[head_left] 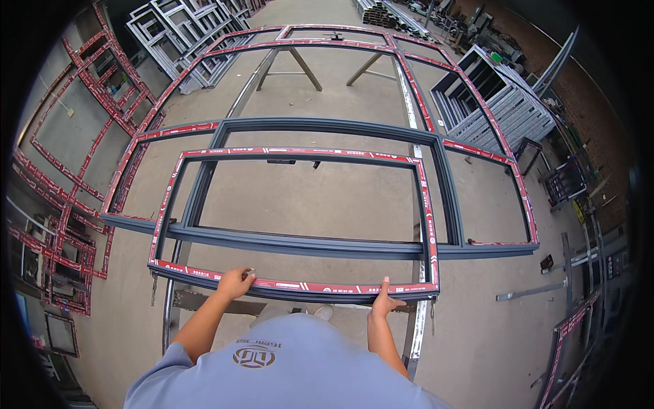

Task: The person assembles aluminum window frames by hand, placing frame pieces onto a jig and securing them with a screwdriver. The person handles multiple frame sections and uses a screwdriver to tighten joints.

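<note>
A rectangular dark grey window sash [293,285], its face covered with red-and-white protective film, lies over the near part of a larger grey window frame [306,243]. Its near rail sticks out toward me. My left hand [235,282] is closed at this rail, left of the middle, with a small pale spot at the fingertips that I cannot make out. Farther right, my right hand [385,300] grips the same rail near the corner, thumb on top. The large frame is also film-covered and has several openings.
Metal rails [417,327] and trestle legs [303,68] stand under the large frame. Red-filmed frames [75,191] lean at the left. Bare frames are stacked at the far left [184,34] and the right [490,95]. Long profiles [392,17] lie at the back.
</note>
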The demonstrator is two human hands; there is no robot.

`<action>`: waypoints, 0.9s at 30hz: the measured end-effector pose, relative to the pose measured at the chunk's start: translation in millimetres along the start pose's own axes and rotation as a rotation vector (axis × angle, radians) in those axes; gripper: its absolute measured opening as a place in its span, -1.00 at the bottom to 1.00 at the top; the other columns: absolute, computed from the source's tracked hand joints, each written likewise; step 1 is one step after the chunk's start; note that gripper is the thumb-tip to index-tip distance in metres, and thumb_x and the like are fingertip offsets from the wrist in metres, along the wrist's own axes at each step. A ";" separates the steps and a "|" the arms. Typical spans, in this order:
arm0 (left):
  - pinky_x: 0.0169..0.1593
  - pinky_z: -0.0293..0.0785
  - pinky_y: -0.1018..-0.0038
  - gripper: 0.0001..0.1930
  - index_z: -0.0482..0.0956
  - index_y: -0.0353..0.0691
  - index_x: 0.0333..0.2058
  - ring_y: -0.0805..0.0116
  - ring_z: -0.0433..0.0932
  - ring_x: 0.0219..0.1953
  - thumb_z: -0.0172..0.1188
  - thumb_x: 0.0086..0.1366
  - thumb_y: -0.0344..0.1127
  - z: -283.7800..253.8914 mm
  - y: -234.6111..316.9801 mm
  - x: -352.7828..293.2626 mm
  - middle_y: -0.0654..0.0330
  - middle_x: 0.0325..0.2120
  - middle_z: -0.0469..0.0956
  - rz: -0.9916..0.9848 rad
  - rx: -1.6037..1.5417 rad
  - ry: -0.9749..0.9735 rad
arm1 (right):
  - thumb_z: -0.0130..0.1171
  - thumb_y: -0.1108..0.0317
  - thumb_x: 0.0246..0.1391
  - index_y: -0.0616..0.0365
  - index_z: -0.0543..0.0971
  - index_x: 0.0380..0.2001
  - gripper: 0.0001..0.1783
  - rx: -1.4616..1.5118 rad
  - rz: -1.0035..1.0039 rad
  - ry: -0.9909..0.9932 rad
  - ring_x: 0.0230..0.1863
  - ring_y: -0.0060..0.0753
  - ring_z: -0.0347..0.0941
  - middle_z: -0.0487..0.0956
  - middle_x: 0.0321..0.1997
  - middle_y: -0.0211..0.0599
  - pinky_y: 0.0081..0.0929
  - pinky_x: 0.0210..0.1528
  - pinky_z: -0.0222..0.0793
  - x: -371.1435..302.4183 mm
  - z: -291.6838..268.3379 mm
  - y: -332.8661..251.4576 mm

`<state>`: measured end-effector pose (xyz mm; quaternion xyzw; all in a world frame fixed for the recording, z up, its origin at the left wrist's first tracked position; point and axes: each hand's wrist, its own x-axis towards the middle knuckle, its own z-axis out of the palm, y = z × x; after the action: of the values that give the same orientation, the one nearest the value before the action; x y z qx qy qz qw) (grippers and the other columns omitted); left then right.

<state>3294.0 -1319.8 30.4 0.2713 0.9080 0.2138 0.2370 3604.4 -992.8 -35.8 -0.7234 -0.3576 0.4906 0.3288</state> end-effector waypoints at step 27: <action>0.10 0.54 0.29 -0.16 0.24 -0.40 0.39 0.16 0.62 0.05 0.32 0.35 0.06 -86.7 -39.2 337.1 -0.08 0.11 0.57 -0.377 -0.825 0.260 | 0.13 -0.55 0.11 -0.03 0.03 0.54 0.18 0.320 0.314 -0.402 0.54 0.12 0.07 0.11 0.55 -0.08 0.23 0.50 0.11 -50.6 -12.8 -18.3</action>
<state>2981.6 -1171.9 -26.9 -0.0440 0.8029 0.5421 0.2442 3599.6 -1027.2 7.2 -0.5970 -0.2175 0.7190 0.2816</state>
